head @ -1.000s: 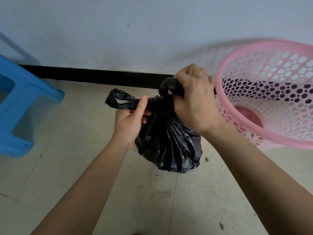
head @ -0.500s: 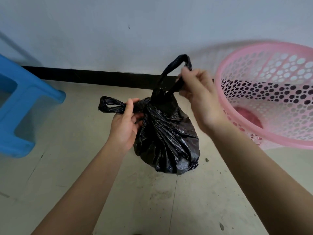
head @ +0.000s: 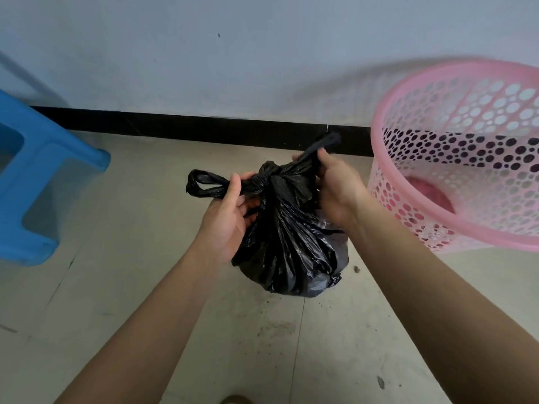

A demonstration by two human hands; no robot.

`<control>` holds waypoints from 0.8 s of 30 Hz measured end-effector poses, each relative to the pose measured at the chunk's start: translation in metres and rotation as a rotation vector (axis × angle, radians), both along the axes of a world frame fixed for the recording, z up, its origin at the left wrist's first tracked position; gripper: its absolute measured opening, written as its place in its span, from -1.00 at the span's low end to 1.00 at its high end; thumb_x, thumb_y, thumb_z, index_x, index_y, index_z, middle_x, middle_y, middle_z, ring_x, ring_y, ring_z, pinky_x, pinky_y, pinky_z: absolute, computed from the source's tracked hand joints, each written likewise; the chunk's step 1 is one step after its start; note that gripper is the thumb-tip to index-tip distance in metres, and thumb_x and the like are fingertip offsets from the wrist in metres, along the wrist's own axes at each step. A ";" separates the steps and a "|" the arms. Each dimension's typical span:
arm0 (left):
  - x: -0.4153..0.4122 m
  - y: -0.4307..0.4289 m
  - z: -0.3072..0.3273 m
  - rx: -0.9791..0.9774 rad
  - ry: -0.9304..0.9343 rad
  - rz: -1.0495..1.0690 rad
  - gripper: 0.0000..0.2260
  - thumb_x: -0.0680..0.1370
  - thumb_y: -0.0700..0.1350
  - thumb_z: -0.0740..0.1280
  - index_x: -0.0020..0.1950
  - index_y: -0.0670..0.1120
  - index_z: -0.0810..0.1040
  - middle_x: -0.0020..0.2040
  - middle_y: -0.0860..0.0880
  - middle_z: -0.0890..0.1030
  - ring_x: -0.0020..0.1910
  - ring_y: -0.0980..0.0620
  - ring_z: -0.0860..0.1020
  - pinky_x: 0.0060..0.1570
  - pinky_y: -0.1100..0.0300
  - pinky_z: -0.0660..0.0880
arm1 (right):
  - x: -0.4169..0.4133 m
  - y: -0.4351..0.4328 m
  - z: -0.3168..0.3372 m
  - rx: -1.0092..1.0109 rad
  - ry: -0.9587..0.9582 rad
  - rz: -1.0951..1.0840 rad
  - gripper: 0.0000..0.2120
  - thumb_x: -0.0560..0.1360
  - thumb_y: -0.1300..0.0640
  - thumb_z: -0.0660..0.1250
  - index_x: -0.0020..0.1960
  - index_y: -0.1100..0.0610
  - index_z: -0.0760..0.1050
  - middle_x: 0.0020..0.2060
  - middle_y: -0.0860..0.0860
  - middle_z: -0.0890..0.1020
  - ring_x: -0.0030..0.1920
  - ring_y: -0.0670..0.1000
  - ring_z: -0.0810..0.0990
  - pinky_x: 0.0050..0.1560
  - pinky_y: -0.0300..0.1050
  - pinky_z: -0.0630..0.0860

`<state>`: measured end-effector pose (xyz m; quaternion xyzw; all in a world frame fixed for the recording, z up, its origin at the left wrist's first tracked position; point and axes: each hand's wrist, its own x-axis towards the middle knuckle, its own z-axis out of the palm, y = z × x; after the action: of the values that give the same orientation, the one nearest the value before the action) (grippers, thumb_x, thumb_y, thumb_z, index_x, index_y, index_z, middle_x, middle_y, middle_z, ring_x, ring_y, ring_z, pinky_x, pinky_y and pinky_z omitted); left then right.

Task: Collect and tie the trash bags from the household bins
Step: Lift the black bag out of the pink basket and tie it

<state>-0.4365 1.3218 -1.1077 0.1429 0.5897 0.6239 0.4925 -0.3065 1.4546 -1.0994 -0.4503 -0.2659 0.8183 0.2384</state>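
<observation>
Hanging above the tiled floor, a black trash bag is gathered at its neck into a knot. Left hand is closed on the bag's left handle loop, thumb pressed over the plastic. Right hand is clenched around the right handle loop, which rises toward the black baseboard. A pink perforated bin leans just beside the right forearm. A blue stool stands well apart at left.
</observation>
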 end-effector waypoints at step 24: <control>-0.016 0.001 -0.022 -0.293 0.785 -0.149 -0.84 0.53 -0.15 0.45 0.11 -0.04 0.61 0.03 0.00 0.67 -0.05 0.06 0.64 0.06 0.09 0.61 | 0.022 -0.014 -0.045 0.323 -0.122 0.059 -0.71 0.32 0.00 0.25 -0.08 0.17 0.53 -0.11 0.03 0.63 -0.05 0.05 0.57 0.00 -0.05 0.48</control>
<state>-0.4529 1.3228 -1.1293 0.3403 0.8029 0.3945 0.2897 -0.2846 1.4402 -1.1448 -0.4468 -0.4208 0.7430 0.2669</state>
